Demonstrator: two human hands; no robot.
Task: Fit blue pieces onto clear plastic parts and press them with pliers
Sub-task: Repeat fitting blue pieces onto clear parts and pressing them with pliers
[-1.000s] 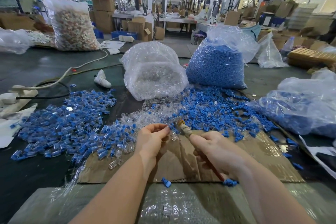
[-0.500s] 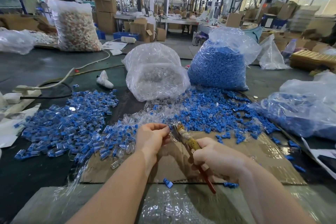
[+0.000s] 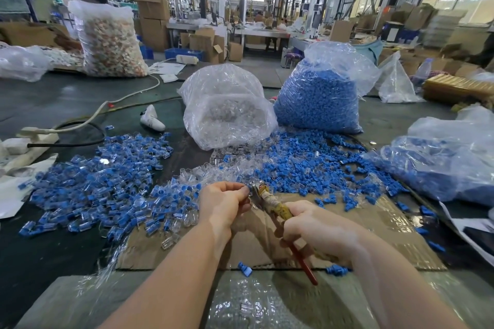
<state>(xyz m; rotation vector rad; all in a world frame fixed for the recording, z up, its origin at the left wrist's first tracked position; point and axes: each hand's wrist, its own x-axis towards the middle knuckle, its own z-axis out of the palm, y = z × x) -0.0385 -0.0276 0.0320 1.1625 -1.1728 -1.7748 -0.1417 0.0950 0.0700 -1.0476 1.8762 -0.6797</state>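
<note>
1. left hand [image 3: 223, 204]: fingers curled, pinching a small part [image 3: 248, 189] at the fingertips; presents it to the tool nose. the part is too small to tell whether the blue piece is seated.
2. right hand [image 3: 311, 227]: wrapped round the pliers [image 3: 270, 201] handles, squeezing; nose points far-left to meet the part, red handle tip trailing near.
3. cardboard sheet [image 3: 347, 224]: lies under both hands, likely as a work pad.
4. loose blue pieces [image 3: 307, 165]: far-right of the hands, within reach for fitting.
5. clear parts [image 3: 213, 171]: spilled just beyond the hands from the clear bag [image 3: 227, 107].
6. assembled pile [image 3: 101, 184]: left, apart from the raw stock, likely the finished output.
7. blue bag [image 3: 320, 99]: far right, bulk supply.
</note>
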